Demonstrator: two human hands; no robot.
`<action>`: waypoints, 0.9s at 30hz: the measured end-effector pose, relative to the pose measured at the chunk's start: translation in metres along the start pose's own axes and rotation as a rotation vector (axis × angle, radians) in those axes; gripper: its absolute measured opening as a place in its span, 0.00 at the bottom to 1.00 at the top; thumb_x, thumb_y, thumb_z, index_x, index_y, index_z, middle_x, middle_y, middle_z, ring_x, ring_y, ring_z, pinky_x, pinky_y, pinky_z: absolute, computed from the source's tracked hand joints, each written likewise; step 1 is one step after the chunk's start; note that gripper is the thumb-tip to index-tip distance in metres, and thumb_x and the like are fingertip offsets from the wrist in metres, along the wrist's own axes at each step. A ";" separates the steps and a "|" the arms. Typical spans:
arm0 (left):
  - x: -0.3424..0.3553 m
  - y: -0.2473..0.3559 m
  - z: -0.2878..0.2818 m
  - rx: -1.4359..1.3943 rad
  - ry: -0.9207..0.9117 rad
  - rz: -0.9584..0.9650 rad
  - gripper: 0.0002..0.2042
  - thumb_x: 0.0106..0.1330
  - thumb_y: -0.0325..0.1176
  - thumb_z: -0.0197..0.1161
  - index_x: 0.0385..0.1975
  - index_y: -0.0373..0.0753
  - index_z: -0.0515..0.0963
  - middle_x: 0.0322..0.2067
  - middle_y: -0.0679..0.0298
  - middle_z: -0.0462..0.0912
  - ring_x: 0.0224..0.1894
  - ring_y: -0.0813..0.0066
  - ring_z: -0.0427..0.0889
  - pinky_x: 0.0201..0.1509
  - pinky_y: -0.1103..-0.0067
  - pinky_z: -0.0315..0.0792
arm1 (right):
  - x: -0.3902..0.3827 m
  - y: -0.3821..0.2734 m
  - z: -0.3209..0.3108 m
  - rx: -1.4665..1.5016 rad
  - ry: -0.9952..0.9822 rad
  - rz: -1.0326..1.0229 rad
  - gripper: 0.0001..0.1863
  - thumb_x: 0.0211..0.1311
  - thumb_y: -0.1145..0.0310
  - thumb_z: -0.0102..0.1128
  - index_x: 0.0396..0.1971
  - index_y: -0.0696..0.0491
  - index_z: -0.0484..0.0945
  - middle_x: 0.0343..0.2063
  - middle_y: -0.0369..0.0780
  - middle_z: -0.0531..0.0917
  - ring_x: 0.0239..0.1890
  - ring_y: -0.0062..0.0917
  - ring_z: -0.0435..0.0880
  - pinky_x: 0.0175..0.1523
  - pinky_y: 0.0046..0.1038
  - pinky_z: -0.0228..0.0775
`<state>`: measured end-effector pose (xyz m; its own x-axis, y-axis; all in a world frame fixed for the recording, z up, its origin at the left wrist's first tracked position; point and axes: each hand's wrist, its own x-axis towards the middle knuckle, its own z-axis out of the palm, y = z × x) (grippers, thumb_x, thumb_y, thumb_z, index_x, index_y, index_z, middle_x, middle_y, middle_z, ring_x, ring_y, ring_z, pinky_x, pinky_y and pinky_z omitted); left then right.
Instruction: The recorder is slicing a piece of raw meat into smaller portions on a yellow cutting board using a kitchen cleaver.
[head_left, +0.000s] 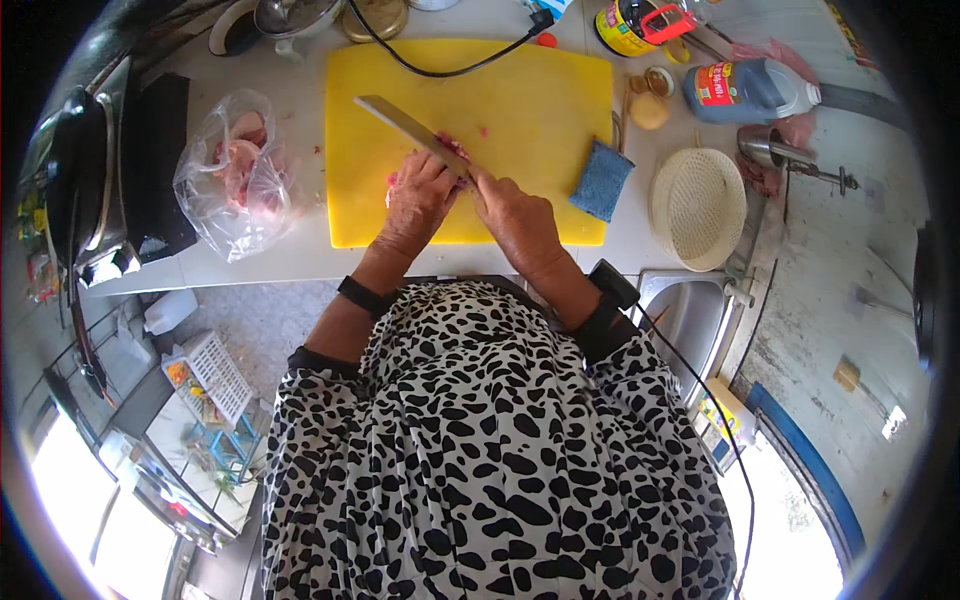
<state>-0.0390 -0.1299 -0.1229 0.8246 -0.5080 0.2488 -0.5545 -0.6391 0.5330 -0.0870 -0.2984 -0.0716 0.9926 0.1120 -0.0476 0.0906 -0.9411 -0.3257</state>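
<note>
In my right hand (518,222) is the handle of a cleaver (410,128), its long grey blade slanting toward the upper left over a yellow cutting board (540,110). My left hand (420,198) has its fingers bent over a piece of raw meat beside the blade, hiding most of it. Small bits of chopped red meat (454,146) show on the far side of the blade. Left of the board lies a clear plastic bag (235,180) with larger pieces of raw meat inside.
A blue sponge (602,180) rests on the board's right edge. Beyond it are a cream woven basket (698,208) and a large dark sauce jug (750,92) on its side. A black cable (440,73) crosses the board's far edge. The sink (690,315) is at near right.
</note>
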 end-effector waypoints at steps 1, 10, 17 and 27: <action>-0.003 0.000 0.000 0.000 0.002 -0.004 0.15 0.57 0.33 0.69 0.45 0.43 0.81 0.50 0.64 0.78 0.58 0.60 0.73 0.62 0.63 0.68 | -0.001 0.005 -0.002 0.015 -0.033 0.007 0.16 0.66 0.64 0.58 0.53 0.47 0.75 0.26 0.42 0.82 0.27 0.40 0.84 0.32 0.41 0.78; -0.004 0.001 -0.016 0.186 0.071 0.009 0.13 0.58 0.35 0.68 0.43 0.47 0.81 0.48 0.68 0.78 0.57 0.65 0.74 0.60 0.64 0.65 | -0.056 0.017 -0.061 0.147 -0.161 0.118 0.20 0.71 0.58 0.55 0.59 0.45 0.71 0.33 0.46 0.83 0.30 0.44 0.85 0.36 0.45 0.78; -0.003 0.000 -0.016 0.085 -0.052 -0.054 0.17 0.56 0.36 0.71 0.47 0.50 0.81 0.52 0.70 0.79 0.59 0.65 0.72 0.56 0.61 0.67 | -0.076 0.012 -0.077 0.137 -0.314 0.139 0.20 0.72 0.59 0.54 0.60 0.45 0.70 0.33 0.45 0.83 0.34 0.41 0.86 0.37 0.43 0.78; 0.000 -0.006 -0.009 -0.007 -0.094 -0.103 0.17 0.53 0.33 0.73 0.44 0.47 0.83 0.51 0.68 0.79 0.57 0.61 0.74 0.57 0.64 0.70 | -0.030 0.017 -0.017 0.137 -0.128 0.024 0.11 0.69 0.63 0.56 0.47 0.50 0.73 0.25 0.45 0.82 0.27 0.42 0.85 0.30 0.44 0.78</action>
<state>-0.0344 -0.1208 -0.1190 0.8630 -0.4918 0.1156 -0.4661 -0.6868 0.5577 -0.1135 -0.3236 -0.0596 0.9750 0.1384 -0.1737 0.0468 -0.8926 -0.4485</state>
